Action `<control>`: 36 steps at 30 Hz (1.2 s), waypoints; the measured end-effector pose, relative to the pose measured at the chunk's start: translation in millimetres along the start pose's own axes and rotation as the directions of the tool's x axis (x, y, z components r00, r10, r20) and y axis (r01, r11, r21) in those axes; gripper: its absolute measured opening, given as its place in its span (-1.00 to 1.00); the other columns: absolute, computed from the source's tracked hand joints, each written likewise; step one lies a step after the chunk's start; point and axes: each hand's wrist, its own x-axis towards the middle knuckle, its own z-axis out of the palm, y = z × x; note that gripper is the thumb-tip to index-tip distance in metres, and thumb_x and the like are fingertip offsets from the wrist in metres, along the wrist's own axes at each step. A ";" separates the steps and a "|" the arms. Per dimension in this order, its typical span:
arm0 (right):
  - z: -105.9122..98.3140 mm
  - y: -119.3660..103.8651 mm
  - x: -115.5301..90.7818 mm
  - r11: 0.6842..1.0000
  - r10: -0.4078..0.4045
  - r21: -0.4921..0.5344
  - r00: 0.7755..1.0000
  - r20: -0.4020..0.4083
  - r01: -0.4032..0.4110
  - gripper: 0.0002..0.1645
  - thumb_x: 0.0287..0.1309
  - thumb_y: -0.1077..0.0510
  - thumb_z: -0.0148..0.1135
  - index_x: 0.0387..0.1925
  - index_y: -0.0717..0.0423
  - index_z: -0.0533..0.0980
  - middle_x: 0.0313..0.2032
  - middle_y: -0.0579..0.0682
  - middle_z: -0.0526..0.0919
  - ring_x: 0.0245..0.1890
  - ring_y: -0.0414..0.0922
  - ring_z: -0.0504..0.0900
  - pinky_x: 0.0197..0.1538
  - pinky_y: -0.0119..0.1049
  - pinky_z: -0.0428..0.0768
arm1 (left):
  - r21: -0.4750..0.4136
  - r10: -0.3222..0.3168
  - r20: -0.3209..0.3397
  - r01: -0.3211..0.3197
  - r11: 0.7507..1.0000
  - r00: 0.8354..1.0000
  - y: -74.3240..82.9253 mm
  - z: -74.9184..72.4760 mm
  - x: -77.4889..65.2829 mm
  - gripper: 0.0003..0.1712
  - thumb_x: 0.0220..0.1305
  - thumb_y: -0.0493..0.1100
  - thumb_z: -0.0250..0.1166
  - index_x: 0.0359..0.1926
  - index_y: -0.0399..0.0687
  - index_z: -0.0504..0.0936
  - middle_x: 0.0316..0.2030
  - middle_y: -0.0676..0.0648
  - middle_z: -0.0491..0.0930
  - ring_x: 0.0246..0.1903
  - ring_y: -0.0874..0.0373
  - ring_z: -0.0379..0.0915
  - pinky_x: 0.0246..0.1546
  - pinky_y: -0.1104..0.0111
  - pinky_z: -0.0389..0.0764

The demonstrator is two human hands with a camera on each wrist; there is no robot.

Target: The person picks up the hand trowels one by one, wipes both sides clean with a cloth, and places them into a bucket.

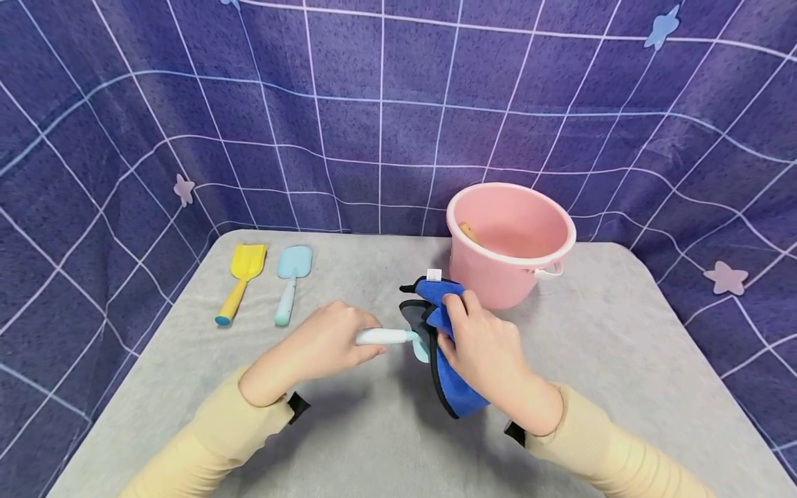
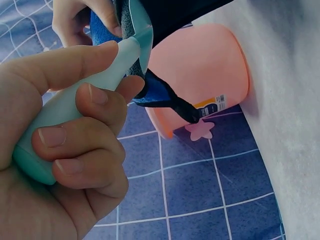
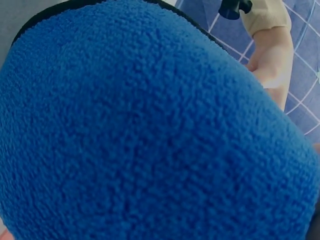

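My left hand (image 1: 333, 339) grips the pale handle of a light-blue toy sand tool (image 1: 386, 337), its fingers curled round it in the left wrist view. The tool's head is partly covered by a blue and grey towel (image 1: 457, 391) with black edging and a white tag, so its full shape is hidden. In the head view my right hand (image 1: 488, 346) holds the bunched towel against the tool head. Blue towel fabric (image 3: 150, 130) fills most of the right wrist view and hides the right fingers there.
Behind my right hand stands a pink bucket (image 1: 470, 277) with a white handle and an orange-yellow piece (image 1: 468, 232) inside. A yellow toy shovel (image 1: 239, 283) and a light-blue toy shovel (image 1: 289, 283) lie at the table's (image 1: 361, 449) back left. A gridded blue curtain (image 1: 373, 138) hangs behind.
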 end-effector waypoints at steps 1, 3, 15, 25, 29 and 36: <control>0.3 0.4 -0.2 1.000 0.001 -0.003 1.000 -0.005 -0.001 -0.53 -0.04 0.06 0.34 -0.09 0.14 0.43 -0.38 0.06 0.43 -0.64 -0.09 0.51 -0.71 -0.18 0.45 | -0.001 0.001 -0.001 -0.001 1.000 1.000 -0.6 0.2 -0.6 -0.90 0.04 -0.10 0.42 -0.40 0.02 0.70 -0.61 0.22 0.51 -0.63 0.38 0.30 -0.56 0.50 0.38; 1.3 1.6 -0.5 1.000 0.003 -0.008 1.000 -0.018 -0.003 -0.53 -0.06 0.07 0.35 -0.09 0.14 0.43 -0.38 0.07 0.42 -0.64 -0.08 0.51 -0.72 -0.17 0.44 | -0.002 0.001 -0.005 -0.001 1.000 1.000 -1.4 -0.1 -1.9 -0.90 0.03 -0.10 0.42 -0.41 0.02 0.70 -0.61 0.23 0.51 -0.62 0.38 0.31 -0.55 0.49 0.39; 2.8 11.5 -1.2 1.000 -0.011 -0.030 0.997 -0.076 0.009 -0.55 -0.08 0.11 0.34 -0.13 0.18 0.43 -0.43 0.08 0.38 -0.71 -0.05 0.46 -0.76 -0.16 0.39 | 0.002 -0.023 0.000 0.023 1.000 1.000 -8.6 -2.6 -11.0 -0.93 0.04 -0.10 0.41 -0.44 0.07 0.68 -0.63 0.25 0.49 -0.62 0.38 0.31 -0.57 0.48 0.38; -3.4 17.3 -2.5 0.999 0.015 -0.030 0.998 -0.060 -0.017 -0.54 -0.08 0.10 0.35 -0.12 0.16 0.43 -0.40 0.09 0.42 -0.67 -0.04 0.50 -0.73 -0.15 0.43 | -0.017 -0.031 0.004 0.031 0.999 1.000 -18.0 -6.1 -19.6 -0.93 0.05 -0.10 0.41 -0.41 0.06 0.69 -0.60 0.24 0.51 -0.61 0.41 0.30 -0.55 0.49 0.39; -6.2 20.3 -3.8 1.000 0.023 -0.019 0.997 -0.068 -0.024 -0.54 -0.09 0.10 0.34 -0.12 0.16 0.43 -0.40 0.09 0.44 -0.67 -0.04 0.51 -0.72 -0.14 0.44 | -0.017 -0.035 0.002 0.035 0.999 0.999 -22.2 -7.6 -21.9 -0.94 0.04 -0.12 0.42 -0.42 0.08 0.69 -0.60 0.25 0.52 -0.61 0.40 0.31 -0.53 0.48 0.40; -9.2 27.5 -4.8 0.998 0.057 -0.015 0.996 -0.063 -0.058 -0.56 -0.07 0.09 0.31 -0.14 0.14 0.42 -0.40 0.08 0.42 -0.70 0.00 0.48 -0.73 -0.11 0.40 | -0.021 -0.059 0.006 0.059 0.998 0.998 -26.3 -11.0 -24.4 -0.92 0.04 -0.10 0.42 -0.39 0.08 0.70 -0.59 0.26 0.51 -0.62 0.41 0.30 -0.56 0.49 0.39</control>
